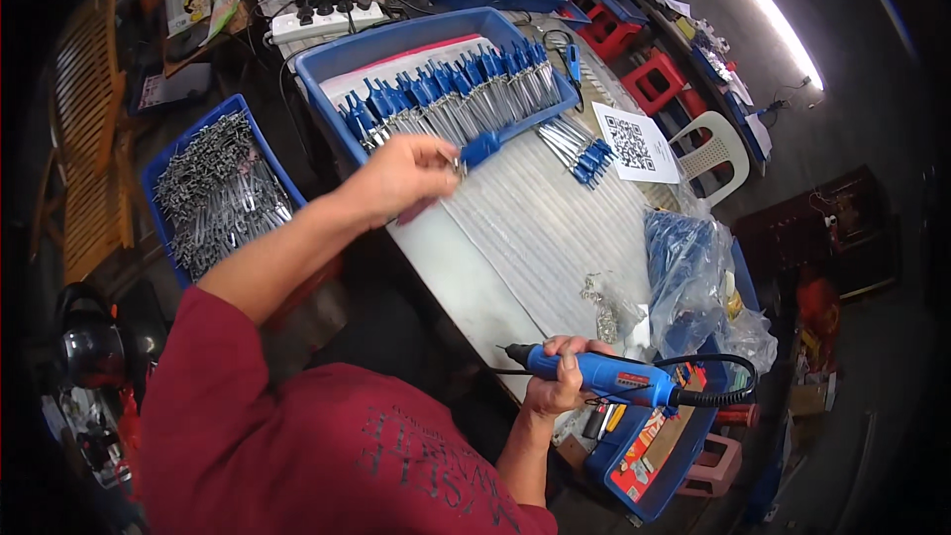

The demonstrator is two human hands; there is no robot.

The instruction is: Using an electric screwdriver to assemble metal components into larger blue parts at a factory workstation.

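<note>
My left hand (401,178) is closed in a pinch over the near edge of the worktable. Between its fingers is a part with a blue plastic end (481,148) and a small metal piece; the rest is hidden or blurred. Wrapped round the body of a blue electric screwdriver (604,374), my right hand (561,388) is at the table's right end. The driver's thin bit points left and its black cable curves off the back. Beyond my left hand, a blue tray (332,119) holds rows of blue-ended metal rods (466,94). More such rods (577,151) lie beside it.
A blue crate of metal parts (216,200) stands left of the table. Foam sheeting (555,228) covers the tabletop, with a bag of small metal pieces (606,307) on it. Clear plastic bags (686,272), a printed sheet (637,144) and a power strip (325,22) are around it.
</note>
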